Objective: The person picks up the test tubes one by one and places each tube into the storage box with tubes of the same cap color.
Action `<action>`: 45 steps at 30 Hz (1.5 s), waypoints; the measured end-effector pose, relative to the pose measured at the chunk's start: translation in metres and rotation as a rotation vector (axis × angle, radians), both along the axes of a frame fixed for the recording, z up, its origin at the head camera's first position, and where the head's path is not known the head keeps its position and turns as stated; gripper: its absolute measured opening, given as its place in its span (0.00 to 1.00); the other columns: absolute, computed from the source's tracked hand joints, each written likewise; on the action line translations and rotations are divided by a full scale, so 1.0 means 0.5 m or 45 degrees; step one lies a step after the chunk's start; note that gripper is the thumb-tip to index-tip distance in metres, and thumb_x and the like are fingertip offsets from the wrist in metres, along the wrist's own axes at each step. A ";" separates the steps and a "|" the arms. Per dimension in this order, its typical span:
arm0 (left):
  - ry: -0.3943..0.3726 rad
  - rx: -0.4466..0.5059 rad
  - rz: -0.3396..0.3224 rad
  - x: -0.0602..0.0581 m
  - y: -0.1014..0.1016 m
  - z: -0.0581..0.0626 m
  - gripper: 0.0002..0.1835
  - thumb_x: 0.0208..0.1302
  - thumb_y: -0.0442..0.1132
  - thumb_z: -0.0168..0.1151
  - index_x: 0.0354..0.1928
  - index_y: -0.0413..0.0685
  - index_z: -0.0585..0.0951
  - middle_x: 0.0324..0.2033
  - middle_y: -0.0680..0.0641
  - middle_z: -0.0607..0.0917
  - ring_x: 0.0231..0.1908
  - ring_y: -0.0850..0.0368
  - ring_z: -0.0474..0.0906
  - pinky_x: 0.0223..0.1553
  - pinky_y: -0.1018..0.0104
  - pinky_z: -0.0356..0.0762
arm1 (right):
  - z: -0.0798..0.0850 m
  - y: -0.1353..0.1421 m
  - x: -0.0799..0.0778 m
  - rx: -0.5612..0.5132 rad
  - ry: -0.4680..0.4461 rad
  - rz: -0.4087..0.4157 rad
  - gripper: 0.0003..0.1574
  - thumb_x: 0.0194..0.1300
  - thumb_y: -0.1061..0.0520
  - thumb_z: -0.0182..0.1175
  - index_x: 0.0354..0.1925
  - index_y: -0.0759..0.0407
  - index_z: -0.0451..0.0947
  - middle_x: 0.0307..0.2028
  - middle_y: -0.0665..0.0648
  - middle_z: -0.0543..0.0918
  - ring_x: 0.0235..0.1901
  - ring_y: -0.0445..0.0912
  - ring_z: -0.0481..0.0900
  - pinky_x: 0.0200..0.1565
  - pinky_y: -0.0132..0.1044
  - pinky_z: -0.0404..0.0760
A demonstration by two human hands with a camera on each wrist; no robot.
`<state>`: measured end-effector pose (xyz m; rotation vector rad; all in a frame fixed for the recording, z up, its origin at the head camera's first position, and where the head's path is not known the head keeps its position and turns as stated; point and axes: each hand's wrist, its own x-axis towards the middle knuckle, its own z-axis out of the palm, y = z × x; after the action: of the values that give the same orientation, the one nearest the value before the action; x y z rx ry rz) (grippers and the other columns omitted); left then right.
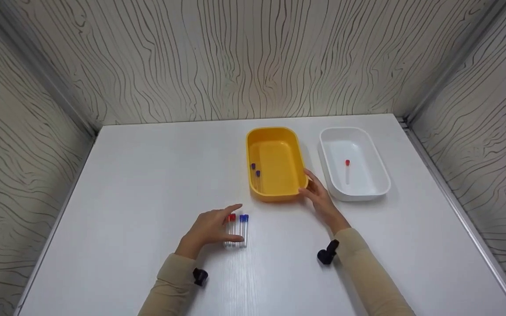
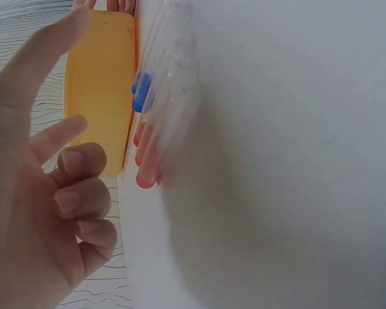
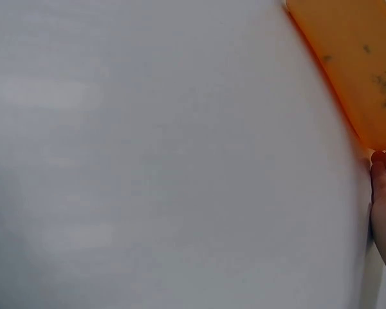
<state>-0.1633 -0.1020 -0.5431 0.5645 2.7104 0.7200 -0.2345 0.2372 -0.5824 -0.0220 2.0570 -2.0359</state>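
On the white table lie several clear tubes side by side, some with red caps (image 1: 233, 217) and two with blue caps (image 1: 244, 218). My left hand (image 1: 209, 226) is over the red-capped ones, thumb and index finger spread apart. In the left wrist view its other fingers bend loosely and hold nothing. Beyond the tubes stands a yellow tray (image 1: 277, 198), with two blue-capped tubes (image 1: 258, 174) inside at its left wall. My right hand (image 1: 321, 202) touches the tray's near right corner from outside, its fingers (image 3: 383, 177) fairly straight in the right wrist view.
A white tray (image 1: 360, 197) stands to the right of the yellow one, with one red-capped tube (image 1: 347, 163) in it. Patterned walls (image 1: 191, 66) enclose the table (image 1: 160, 166) at the back and sides.
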 end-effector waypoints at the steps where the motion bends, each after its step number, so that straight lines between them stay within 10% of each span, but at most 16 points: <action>1: 0.017 -0.013 -0.012 0.001 0.000 -0.002 0.49 0.44 0.67 0.70 0.70 0.63 0.66 0.54 0.49 0.83 0.52 0.50 0.80 0.59 0.50 0.76 | 0.000 0.000 0.000 -0.009 0.004 0.009 0.41 0.70 0.56 0.55 0.75 0.43 0.49 0.74 0.60 0.57 0.72 0.52 0.60 0.70 0.34 0.63; 21: 0.033 -0.186 -0.013 0.005 0.027 -0.021 0.53 0.37 0.66 0.76 0.68 0.57 0.68 0.62 0.50 0.79 0.60 0.47 0.77 0.61 0.50 0.73 | 0.002 -0.002 0.001 -0.057 0.033 0.006 0.41 0.71 0.60 0.53 0.75 0.47 0.49 0.73 0.64 0.58 0.69 0.56 0.61 0.55 0.17 0.70; 30: 0.075 -0.171 -0.022 0.005 0.027 -0.024 0.51 0.36 0.65 0.76 0.65 0.54 0.71 0.60 0.49 0.81 0.57 0.48 0.79 0.58 0.51 0.76 | -0.001 -0.001 -0.001 0.032 0.008 0.000 0.41 0.70 0.55 0.55 0.75 0.43 0.50 0.75 0.58 0.56 0.73 0.53 0.59 0.73 0.43 0.58; 36: 0.120 -0.181 -0.042 0.006 0.026 -0.019 0.51 0.35 0.65 0.76 0.64 0.53 0.72 0.55 0.47 0.84 0.53 0.47 0.82 0.51 0.52 0.79 | -0.004 -0.001 0.000 -0.074 0.046 0.019 0.43 0.70 0.60 0.54 0.76 0.50 0.47 0.74 0.65 0.57 0.71 0.57 0.59 0.59 0.22 0.69; 45: 0.132 -0.172 -0.036 0.007 0.021 -0.006 0.50 0.35 0.67 0.76 0.64 0.57 0.71 0.45 0.48 0.87 0.42 0.50 0.83 0.47 0.54 0.79 | 0.003 -0.001 0.001 -0.087 0.014 0.029 0.42 0.71 0.61 0.53 0.76 0.48 0.47 0.75 0.63 0.54 0.73 0.56 0.57 0.55 0.16 0.69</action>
<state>-0.1596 -0.0917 -0.5461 0.6223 2.8130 0.5090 -0.2339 0.2364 -0.5807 -0.0683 1.9833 -2.0963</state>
